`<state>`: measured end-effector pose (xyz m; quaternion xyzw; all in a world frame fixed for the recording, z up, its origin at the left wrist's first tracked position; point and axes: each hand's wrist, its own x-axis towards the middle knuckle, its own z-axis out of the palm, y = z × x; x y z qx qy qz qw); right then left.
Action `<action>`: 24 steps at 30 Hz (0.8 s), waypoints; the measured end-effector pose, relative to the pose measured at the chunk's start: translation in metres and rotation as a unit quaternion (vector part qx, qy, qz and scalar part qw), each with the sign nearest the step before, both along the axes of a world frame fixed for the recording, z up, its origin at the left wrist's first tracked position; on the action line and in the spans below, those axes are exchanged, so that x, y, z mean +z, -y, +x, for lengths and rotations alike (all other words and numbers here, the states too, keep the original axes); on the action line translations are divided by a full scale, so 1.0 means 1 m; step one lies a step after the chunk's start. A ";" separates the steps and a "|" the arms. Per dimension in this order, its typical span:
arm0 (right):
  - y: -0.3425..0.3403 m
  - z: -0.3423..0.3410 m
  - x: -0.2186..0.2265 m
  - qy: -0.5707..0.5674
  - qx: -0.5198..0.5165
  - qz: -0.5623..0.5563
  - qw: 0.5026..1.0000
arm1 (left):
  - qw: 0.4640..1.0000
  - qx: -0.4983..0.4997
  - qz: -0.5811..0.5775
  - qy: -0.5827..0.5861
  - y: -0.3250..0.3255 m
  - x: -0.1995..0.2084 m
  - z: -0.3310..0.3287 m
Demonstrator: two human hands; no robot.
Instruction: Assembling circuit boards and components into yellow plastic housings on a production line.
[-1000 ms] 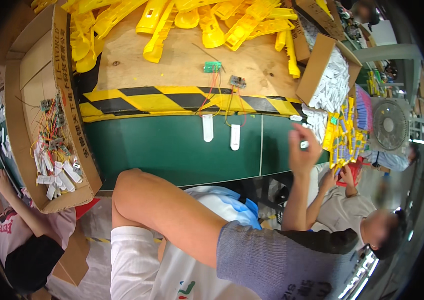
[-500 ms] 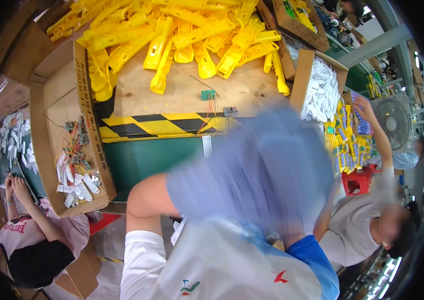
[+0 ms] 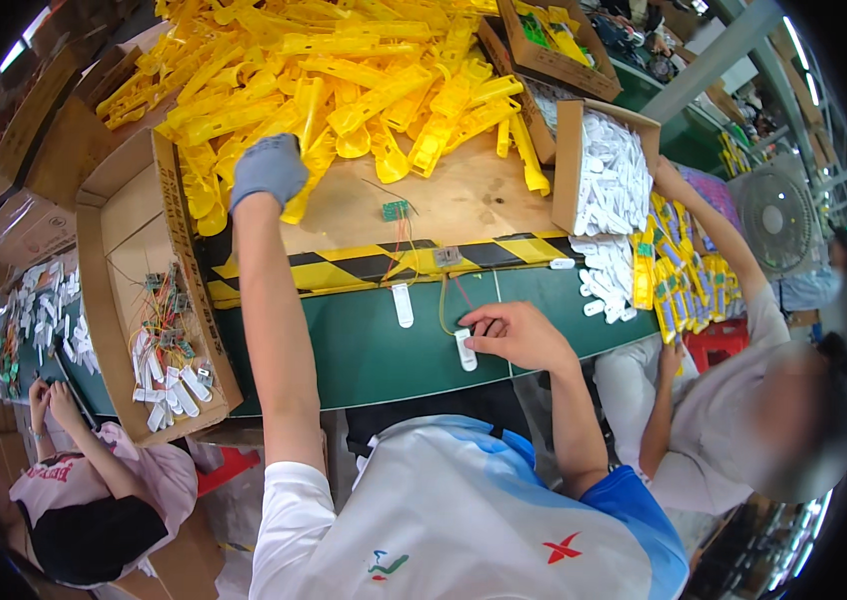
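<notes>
My left hand (image 3: 270, 170), in a grey-blue glove, reaches to the near left edge of a big pile of yellow plastic casings (image 3: 374, 95). Its fingers are bent down and hidden, so whether it grips a casing does not show. My bare right hand (image 3: 524, 336) pinches a small white plastic case (image 3: 466, 351) on the green mat (image 3: 344, 350). Thin wires run from beside that case up to a small grey board (image 3: 447, 257) on the striped tape. A second white case (image 3: 403, 305) lies to its left, below a green circuit board (image 3: 396, 211) with wires.
At left stands a cardboard box (image 3: 229, 375) with wired boards and white cases. At right, another box (image 3: 568, 165) is full of white pieces, beside loose white parts (image 3: 609, 280) and yellow assembled units (image 3: 679, 280). Co-workers sit on both sides; a fan (image 3: 774, 220) stands far right.
A large blurred blue-grey shape that covered the middle is gone. My left arm now stretches to the yellow pile, and my right hand shows on the mat at a white case.
</notes>
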<state>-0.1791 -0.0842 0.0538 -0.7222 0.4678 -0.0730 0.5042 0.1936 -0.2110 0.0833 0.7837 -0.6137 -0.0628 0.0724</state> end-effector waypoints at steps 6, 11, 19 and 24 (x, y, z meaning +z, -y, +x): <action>0.046 0.009 -0.015 0.069 -0.173 -0.159 0.970 | 0.987 0.002 -0.156 -0.032 -0.025 0.039 0.021; 0.066 0.029 -0.015 0.025 -0.132 -0.257 0.957 | 0.968 -0.039 -0.188 -0.162 -0.035 0.060 0.012; 0.045 0.051 -0.008 -0.054 -0.123 -0.331 0.934 | 0.941 -0.160 -0.209 -0.211 -0.019 0.044 0.000; 0.028 0.054 -0.015 -0.095 -0.118 -0.477 0.866 | 0.913 -0.154 -0.198 -0.323 -0.014 0.049 -0.015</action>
